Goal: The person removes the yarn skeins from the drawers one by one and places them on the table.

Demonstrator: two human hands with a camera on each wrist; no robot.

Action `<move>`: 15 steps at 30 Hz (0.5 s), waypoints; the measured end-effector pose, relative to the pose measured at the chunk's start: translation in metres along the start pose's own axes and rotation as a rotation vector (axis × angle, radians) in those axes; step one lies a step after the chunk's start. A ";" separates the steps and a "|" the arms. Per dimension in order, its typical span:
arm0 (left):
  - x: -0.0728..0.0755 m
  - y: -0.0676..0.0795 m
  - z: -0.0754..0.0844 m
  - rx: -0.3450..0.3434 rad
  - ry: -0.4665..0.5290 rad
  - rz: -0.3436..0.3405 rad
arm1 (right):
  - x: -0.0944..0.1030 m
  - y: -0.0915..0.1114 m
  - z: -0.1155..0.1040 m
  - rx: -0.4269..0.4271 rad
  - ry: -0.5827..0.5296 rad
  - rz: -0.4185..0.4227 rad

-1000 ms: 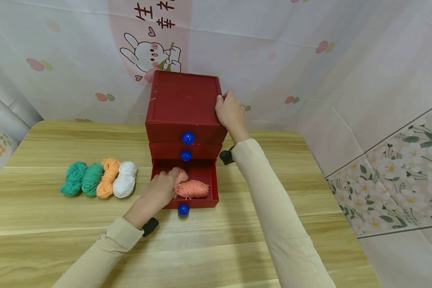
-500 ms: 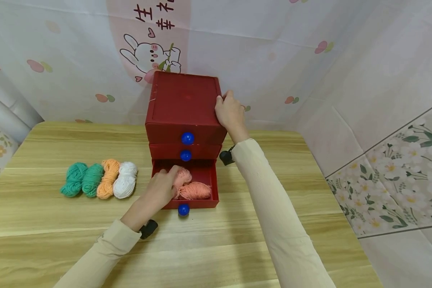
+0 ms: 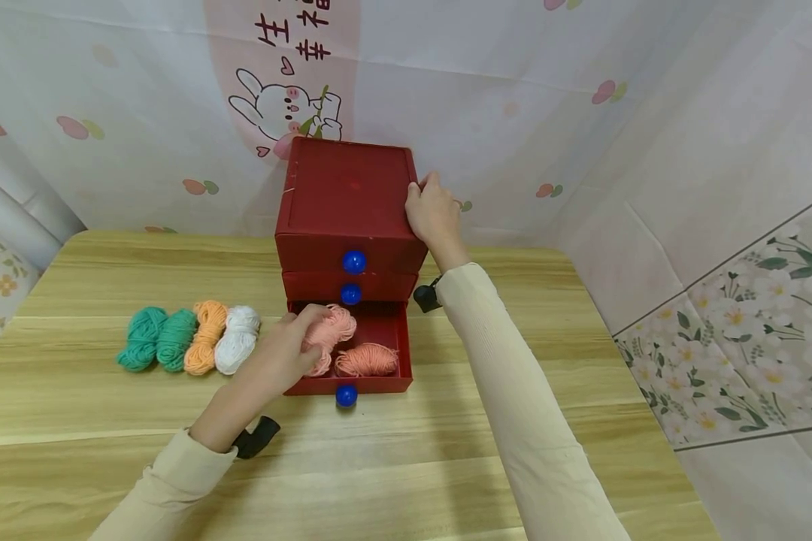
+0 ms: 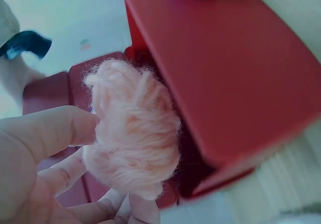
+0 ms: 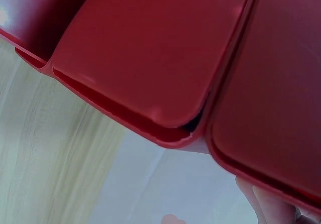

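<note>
A red cabinet [image 3: 352, 188] with blue ball knobs stands at the back of the table, its bottom drawer [image 3: 379, 385] pulled out. My left hand [image 3: 280, 357] grips a pale pink yarn skein [image 3: 331, 330] at the drawer's left side. In the left wrist view the pink skein [image 4: 133, 133] sits between thumb and fingers, close beside the drawer front [image 4: 235, 73]. A coral yarn skein [image 3: 368, 360] lies in the drawer. My right hand [image 3: 436, 214] holds the cabinet's upper right edge; in the right wrist view its fingers [image 5: 273, 206] show below the cabinet side.
Left of the drawer lie two green skeins [image 3: 174, 340], an orange skein [image 3: 206, 338] and a white skein [image 3: 237, 340] in a row on the wooden table [image 3: 379, 466]. A printed curtain [image 3: 480, 113] hangs right behind the cabinet.
My left hand has drawn the pale pink skein up and to the left, away from the coral one, which shifted slightly right earlier. The right hand keeps its place on the cabinet.
</note>
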State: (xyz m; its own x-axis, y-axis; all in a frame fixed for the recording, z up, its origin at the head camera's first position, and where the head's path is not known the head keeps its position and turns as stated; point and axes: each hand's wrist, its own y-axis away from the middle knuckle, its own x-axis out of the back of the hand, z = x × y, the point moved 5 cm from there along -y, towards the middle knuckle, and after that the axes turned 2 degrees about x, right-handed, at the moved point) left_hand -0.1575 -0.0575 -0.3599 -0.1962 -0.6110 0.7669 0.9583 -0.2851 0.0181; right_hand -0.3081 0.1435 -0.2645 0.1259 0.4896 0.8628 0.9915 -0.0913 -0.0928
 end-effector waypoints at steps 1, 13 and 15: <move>0.004 0.002 -0.001 -0.002 -0.004 0.014 | 0.000 0.000 0.000 0.000 -0.001 0.000; 0.058 0.029 -0.037 0.045 -0.079 0.153 | 0.001 0.001 0.000 -0.006 -0.006 -0.001; 0.068 0.033 -0.049 0.054 -0.086 0.183 | 0.001 0.001 -0.001 -0.007 -0.002 0.000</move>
State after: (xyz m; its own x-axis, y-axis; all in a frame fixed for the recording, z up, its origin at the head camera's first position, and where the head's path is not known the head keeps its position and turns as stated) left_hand -0.1491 -0.1450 -0.3385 -0.0020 -0.5831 0.8124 0.9866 -0.1338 -0.0935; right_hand -0.3071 0.1432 -0.2632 0.1263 0.4914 0.8617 0.9912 -0.0971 -0.0899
